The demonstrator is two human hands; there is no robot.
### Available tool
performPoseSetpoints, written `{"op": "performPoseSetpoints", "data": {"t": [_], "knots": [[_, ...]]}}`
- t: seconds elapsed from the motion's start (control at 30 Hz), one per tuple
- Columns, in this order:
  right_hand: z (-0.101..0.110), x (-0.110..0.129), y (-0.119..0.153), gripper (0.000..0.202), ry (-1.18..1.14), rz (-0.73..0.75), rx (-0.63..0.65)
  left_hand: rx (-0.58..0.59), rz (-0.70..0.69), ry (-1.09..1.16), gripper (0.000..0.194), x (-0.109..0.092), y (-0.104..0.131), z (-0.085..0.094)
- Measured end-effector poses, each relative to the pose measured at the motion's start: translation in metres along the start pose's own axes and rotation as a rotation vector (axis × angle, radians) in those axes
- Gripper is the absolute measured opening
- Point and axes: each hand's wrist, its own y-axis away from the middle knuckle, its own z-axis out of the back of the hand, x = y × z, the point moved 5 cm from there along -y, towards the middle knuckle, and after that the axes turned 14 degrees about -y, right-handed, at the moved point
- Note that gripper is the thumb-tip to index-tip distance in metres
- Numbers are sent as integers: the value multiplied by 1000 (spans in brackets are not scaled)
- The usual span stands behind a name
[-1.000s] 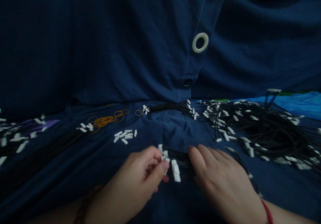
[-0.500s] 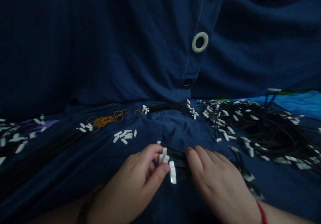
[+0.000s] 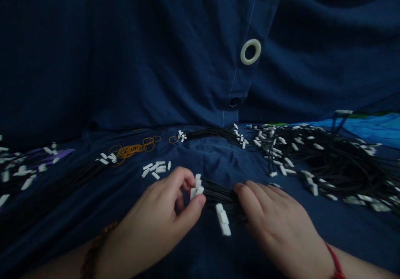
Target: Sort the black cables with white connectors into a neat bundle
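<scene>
A bundle of black cables with white connectors at its left end lies between my hands. My left hand curls its thumb and fingers around the white connectors. Over the cables, further right, my right hand has its fingers wrapped round the bundle, hiding part of it. Below the bundle, between the hands, a short row of white connectors sticks out, apart from those at my left fingertips.
Orange rubber bands and loose white connectors lie left of centre. Behind is a cable bundle. A large cable pile fills the right; more cables lie left. A dark blue curtain hangs behind.
My left hand has shifted slightly left and up with the connectors at its fingertips. The lower row of connectors has moved right and down, widening the gap between the two groups.
</scene>
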Motion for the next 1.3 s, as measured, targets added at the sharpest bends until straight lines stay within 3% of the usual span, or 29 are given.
{"op": "performPoseSetpoints", "data": {"t": [0.07,0.2,0.3,0.5,0.6,0.7,0.87,1.0,1.1,1.2,1.3], "knots": [[-1,2,1,26,8,30,6,-10,-7,10,30,2,-1,0],[-5,4,1,24,53,-3,33,160,-83,120,27,-11,6,-10],[-8,7,0,27,91,-36,51,214,-84,164,30,-24,16,-17],[-12,16,-2,30,69,-23,67,332,247,537,42,-22,30,-41],[-14,19,-1,30,50,-8,64,348,298,544,49,-18,31,-49],[-15,21,0,26,42,3,53,337,270,504,43,-14,27,-55],[-14,24,-1,22,20,57,68,407,163,642,20,-15,17,-60],[-5,9,-1,23,-75,46,164,589,182,903,21,-18,12,-53],[4,-27,5,25,-175,-212,311,467,220,837,19,-7,0,-28],[16,-58,17,11,-346,-404,453,379,260,753,19,7,-10,-4],[16,-70,30,9,-669,-537,663,470,267,625,18,15,-14,3]]}}
